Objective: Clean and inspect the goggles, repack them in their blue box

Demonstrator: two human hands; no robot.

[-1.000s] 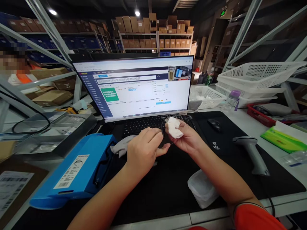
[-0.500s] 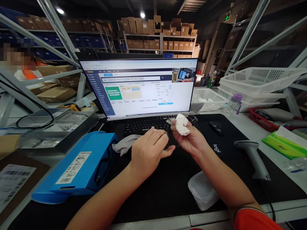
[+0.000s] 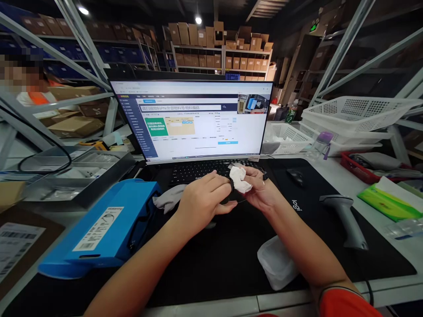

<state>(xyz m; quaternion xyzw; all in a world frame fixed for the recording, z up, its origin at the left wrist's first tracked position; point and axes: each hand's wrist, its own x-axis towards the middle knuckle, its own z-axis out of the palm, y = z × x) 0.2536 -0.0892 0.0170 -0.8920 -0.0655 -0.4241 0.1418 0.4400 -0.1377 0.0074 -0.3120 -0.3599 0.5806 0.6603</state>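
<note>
My right hand (image 3: 264, 191) pinches a crumpled white tissue (image 3: 238, 178) in front of the keyboard (image 3: 188, 172). My left hand (image 3: 202, 200) is close beside it, fingers curled around a small dark piece that is mostly hidden. A thin wire runs between the two hands. The tissue appears to touch the dark piece near my left fingertips. Left of that hand lies a crumpled grey cloth (image 3: 169, 197). A blue cardboard box (image 3: 132, 204) with a white label rests farther left. Under my right forearm sits a translucent plastic tub (image 3: 276, 263).
A monitor (image 3: 198, 132) stands behind the keyboard. To the right are a mouse (image 3: 295, 178), a barcode scanner (image 3: 345, 220), a green tissue pack (image 3: 386, 202), a red tray (image 3: 355, 169) and white baskets (image 3: 350, 114). A grey metal tray (image 3: 82, 193) is at left. Another person (image 3: 36, 97) is beyond it.
My right hand has brought the tissue left and down, close against my left fingertips. My left hand has shifted slightly left. The view has moved a little.
</note>
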